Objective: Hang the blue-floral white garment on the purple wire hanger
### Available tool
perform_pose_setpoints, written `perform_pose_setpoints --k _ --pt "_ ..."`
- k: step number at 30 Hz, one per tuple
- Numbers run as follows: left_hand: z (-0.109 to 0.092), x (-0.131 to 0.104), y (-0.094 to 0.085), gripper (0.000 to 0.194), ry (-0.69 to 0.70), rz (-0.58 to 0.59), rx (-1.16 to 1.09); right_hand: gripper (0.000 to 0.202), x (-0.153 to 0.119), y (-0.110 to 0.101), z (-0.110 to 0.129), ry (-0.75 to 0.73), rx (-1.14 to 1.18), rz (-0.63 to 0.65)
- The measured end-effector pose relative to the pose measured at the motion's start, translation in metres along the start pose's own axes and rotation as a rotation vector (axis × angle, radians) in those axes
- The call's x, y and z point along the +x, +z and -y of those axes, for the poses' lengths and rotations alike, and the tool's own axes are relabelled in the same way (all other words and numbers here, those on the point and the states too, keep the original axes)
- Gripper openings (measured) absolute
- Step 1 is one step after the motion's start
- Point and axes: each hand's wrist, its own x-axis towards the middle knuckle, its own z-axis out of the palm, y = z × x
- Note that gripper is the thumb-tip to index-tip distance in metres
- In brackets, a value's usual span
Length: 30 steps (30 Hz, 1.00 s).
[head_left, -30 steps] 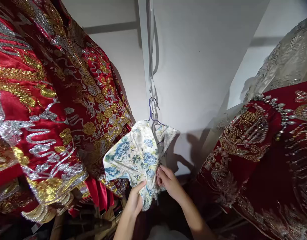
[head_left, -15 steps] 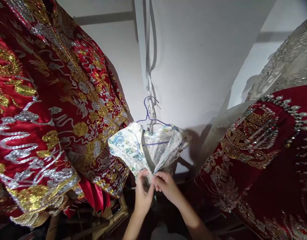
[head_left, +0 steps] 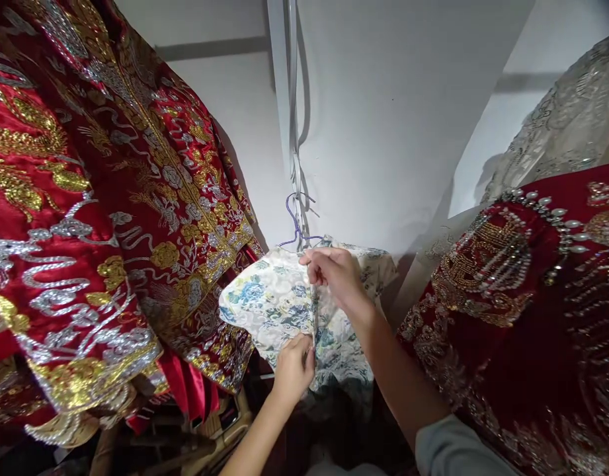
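A white dress (head_left: 269, 291) with blue and green flowers hangs from a purple wire hanger (head_left: 290, 215). Down its middle runs a closed zipper seam (head_left: 313, 311). My right hand (head_left: 336, 271) pinches the top of the zipper near the neckline; the pull itself is hidden by my fingers. Lower on the same seam, my left hand (head_left: 295, 363) has its fingers closed on the dress fabric. The dress's lower part falls into shadow below my hands.
A red jacket (head_left: 150, 178) with gold and silver embroidery hangs close on the left. To the right are a beaded red gown (head_left: 522, 350) and a pale sequinned garment (head_left: 572, 119). Behind the hanger stands a white upright rail (head_left: 293, 86) against the wall.
My right hand has moved up along the zipper to the neckline, and the gaping dress opening has closed. My left hand stays low, gripping the fabric.
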Motion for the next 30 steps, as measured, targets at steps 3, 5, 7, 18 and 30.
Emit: perform_pose_setpoints --k 3,5,7,18,30 --pt "0.007 0.008 -0.009 0.020 -0.032 0.060 -0.015 0.025 0.004 0.004 0.002 -0.019 -0.013 -0.001" --pt "0.003 0.021 -0.024 0.008 -0.023 0.034 -0.152 0.022 0.001 0.004 -0.003 -0.026 -0.046 0.004" --pt "-0.010 0.041 -0.047 0.030 0.020 -0.082 -0.336 0.020 -0.002 0.004 -0.006 -0.029 -0.079 0.001" --pt "-0.059 0.129 -0.129 0.019 0.358 -0.324 -0.018 0.028 -0.007 0.015 -0.048 -0.148 -0.186 -0.112" --pt "-0.057 0.111 -0.115 0.021 0.303 -0.471 0.012 0.027 -0.007 0.021 -0.070 -0.137 -0.175 -0.071"
